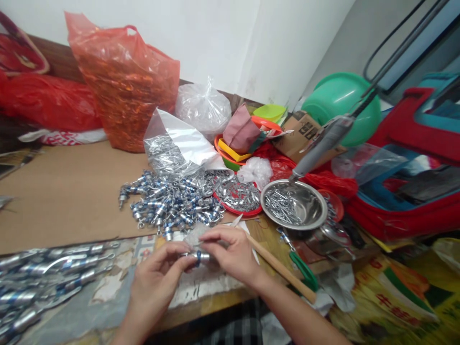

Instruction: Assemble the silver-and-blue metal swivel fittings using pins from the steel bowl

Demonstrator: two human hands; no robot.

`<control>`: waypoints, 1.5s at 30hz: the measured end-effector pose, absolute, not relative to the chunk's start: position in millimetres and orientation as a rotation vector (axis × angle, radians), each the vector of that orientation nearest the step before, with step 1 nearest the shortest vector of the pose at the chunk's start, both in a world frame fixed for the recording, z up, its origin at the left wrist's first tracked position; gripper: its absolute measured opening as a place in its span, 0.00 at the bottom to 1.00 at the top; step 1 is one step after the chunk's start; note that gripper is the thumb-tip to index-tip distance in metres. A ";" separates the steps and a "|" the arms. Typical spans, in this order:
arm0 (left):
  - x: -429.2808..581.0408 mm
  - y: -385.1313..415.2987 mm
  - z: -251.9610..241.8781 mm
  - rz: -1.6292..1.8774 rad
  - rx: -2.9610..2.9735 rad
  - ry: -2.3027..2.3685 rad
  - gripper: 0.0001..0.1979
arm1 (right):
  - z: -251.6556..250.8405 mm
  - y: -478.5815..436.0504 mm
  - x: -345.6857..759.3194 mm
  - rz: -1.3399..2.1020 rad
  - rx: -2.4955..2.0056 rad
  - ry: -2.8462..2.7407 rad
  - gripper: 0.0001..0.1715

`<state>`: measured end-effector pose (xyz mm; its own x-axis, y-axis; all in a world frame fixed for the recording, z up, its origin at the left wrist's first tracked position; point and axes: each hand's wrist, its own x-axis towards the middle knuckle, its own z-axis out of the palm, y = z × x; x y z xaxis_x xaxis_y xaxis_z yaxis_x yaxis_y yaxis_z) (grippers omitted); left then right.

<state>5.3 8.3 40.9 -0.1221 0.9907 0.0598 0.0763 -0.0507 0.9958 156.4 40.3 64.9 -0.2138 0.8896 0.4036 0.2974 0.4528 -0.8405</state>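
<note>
In front of me, my left hand (pixel 158 275) pinches a small silver metal fitting (pixel 204 257) with a blue band, between thumb and forefinger. Close against it on the other side is my right hand (pixel 233 251), its thumb and fingers bent together near the fitting; what they grip, if anything, is too small to make out. Just beyond the fingers lies a heap of similar blue-banded metal fittings (pixel 179 201). A long wooden handle (pixel 280 268) slants out beside my right wrist.
Larger banded fittings (pixel 53 273) lie at the left. Behind the hands are a red tray (pixel 237 194) of small metal parts, a steel bowl (pixel 312 211) with metal pins and an orange-red bag (pixel 129 91). A grey tool (pixel 323 143) hangs over the bowl.
</note>
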 end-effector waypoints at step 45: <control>2.9 0.2 73.5 1.073 1.579 1.299 0.05 | 65.0 -2.4 190.8 0.074 -0.690 -2.112 0.18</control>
<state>2.9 0.2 73.5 0.1092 0.9873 0.1150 0.3001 -0.1431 0.9431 190.8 -2.4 65.0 -0.4522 0.5005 0.7383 0.4478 0.8432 -0.2973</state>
